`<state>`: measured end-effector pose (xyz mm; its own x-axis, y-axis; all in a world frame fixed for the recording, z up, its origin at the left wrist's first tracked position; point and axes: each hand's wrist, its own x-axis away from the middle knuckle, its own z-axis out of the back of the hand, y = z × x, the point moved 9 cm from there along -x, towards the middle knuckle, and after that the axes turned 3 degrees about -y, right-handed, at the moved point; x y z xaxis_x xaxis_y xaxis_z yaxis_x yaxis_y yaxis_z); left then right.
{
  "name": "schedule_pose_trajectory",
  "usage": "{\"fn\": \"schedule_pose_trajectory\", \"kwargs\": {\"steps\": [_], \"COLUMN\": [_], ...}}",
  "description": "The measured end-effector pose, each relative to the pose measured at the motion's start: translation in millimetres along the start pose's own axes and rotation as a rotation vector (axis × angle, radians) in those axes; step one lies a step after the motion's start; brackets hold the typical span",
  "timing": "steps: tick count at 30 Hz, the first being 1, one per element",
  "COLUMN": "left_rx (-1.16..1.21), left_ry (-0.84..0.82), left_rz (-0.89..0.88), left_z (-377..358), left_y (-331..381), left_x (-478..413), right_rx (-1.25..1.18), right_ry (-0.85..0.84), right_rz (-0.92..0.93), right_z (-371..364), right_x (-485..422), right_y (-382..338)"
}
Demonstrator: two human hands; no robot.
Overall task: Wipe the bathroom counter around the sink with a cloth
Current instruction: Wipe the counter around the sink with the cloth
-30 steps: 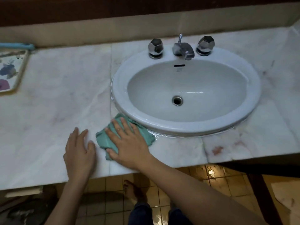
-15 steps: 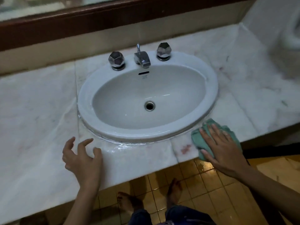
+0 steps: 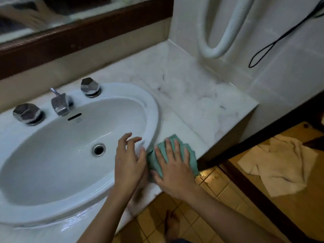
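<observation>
Head view: the right hand (image 3: 175,165) lies flat on the green cloth (image 3: 192,159), fingers straight and spread, pressing it onto the bench (image 3: 201,102) at the front edge, just beside the right rim of the sink (image 3: 154,109). The flat palm likely keeps the whole cloth in contact. The left hand (image 3: 128,162) hovers over the rim, fingers loosely curled and holding nothing, probably ready to steady the cloth

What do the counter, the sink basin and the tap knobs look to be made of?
Counter: likely polished marble, white with grey-pink veins. Sink: glazed white ceramic, by its glossy highlights. Knobs: faceted metal, chrome-like shine, though blurred.
</observation>
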<state>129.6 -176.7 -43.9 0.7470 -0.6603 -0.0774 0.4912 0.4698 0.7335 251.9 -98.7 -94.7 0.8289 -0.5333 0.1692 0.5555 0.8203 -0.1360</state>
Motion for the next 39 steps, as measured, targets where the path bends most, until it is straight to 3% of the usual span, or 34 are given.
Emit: {"fn": "schedule_pose_trajectory", "kwargs": {"steps": [8, 14, 20, 23, 25, 30, 33, 39], "left_rx": [-0.152, -0.279, -0.252, -0.257, -0.257, -0.225, -0.193, -0.149], "left_ry": [-0.148, -0.152, -0.175, -0.188, -0.188, -0.205, -0.208, -0.2], "left_rz": [0.279, 0.273, 0.288, 0.274, 0.257, 0.265, 0.283, 0.321], "left_z": [-53, -52, -53, -54, -54, -52, -51, -50], "left_y": [-3, 2, 0, 3, 4, 3, 2, -4], "left_x": [-56, -54, -55, -55, -56, -56, -56, -55], "right_rx": [-0.02, 0.004, -0.079, -0.104, -0.114, -0.035, 0.041, 0.0], "right_ry": [-0.039, -0.018, 0.018, 0.023, -0.002, 0.023, -0.018, -0.005], "right_rz": [-0.007, 0.005, -0.358, -0.553, -0.542, -0.301, -0.159, -0.431], "right_z": [10, 36, 45, 39, 28, 13, 13, 34], "right_x": [-73, -156, -158, -112, -88, -46, -34, -87], "right_y": [39, 93, 193, 187, 147, 67, 89, 209]}}
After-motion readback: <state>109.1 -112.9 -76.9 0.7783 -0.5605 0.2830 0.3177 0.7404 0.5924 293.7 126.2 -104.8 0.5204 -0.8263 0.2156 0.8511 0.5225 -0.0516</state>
